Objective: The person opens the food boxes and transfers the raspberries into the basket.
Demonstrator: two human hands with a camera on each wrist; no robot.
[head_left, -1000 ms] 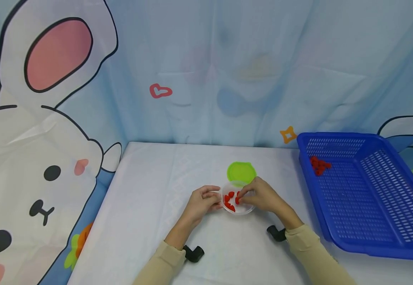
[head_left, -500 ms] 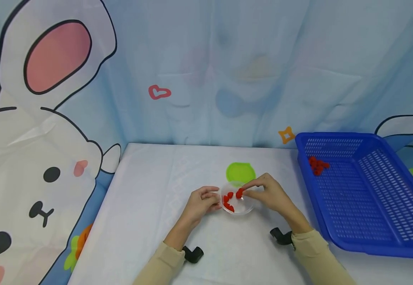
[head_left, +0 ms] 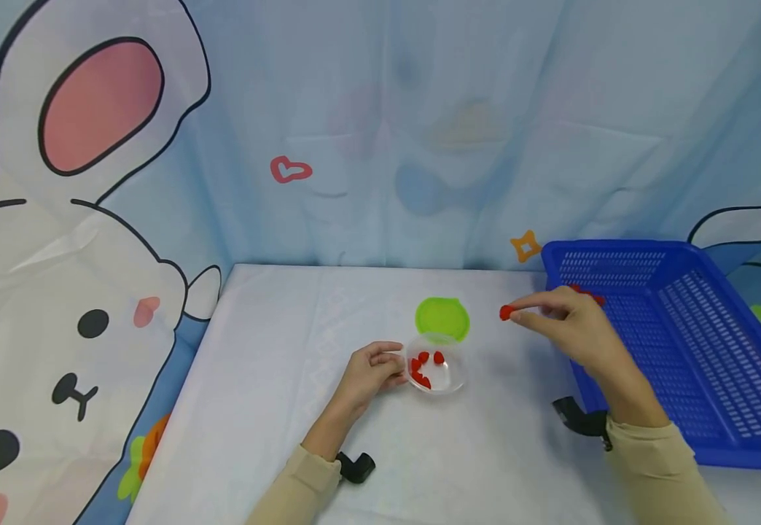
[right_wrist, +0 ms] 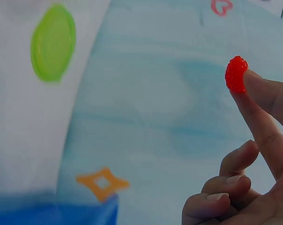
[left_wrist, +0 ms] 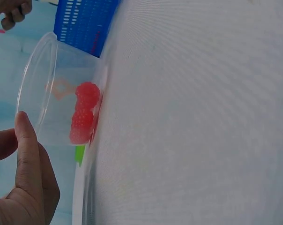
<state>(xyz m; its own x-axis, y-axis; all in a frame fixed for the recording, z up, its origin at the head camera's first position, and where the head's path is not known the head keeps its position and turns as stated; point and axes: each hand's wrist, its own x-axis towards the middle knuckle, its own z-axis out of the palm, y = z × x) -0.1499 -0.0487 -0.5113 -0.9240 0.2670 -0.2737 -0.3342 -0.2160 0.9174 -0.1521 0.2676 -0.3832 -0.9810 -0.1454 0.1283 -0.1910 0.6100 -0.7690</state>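
Observation:
A clear round plastic tub (head_left: pixel 449 380) stands on the white table, with several red raspberries (left_wrist: pixel 82 122) on its bottom. My left hand (head_left: pixel 369 375) is at the tub's left side. In the left wrist view its fingers (left_wrist: pixel 26 154) are fairly straight and a fingertip touches the wall near the rim. In the air right of the tub, my right hand (head_left: pixel 574 328) pinches one raspberry (right_wrist: pixel 236 74) between thumb and forefinger. Its other fingers are curled and hold nothing. A green lid (head_left: pixel 442 318) lies just behind the tub.
A blue plastic basket (head_left: pixel 682 313) takes up the right side of the table. More red pieces (head_left: pixel 594 297) lie in its far left corner, partly hidden by my right hand. A printed cloth (head_left: pixel 354 87) hangs behind the table.
My right hand has lifted a raspberry out of the tub and moved right and back with it, close to the basket's left edge. The left hand stays at the tub.

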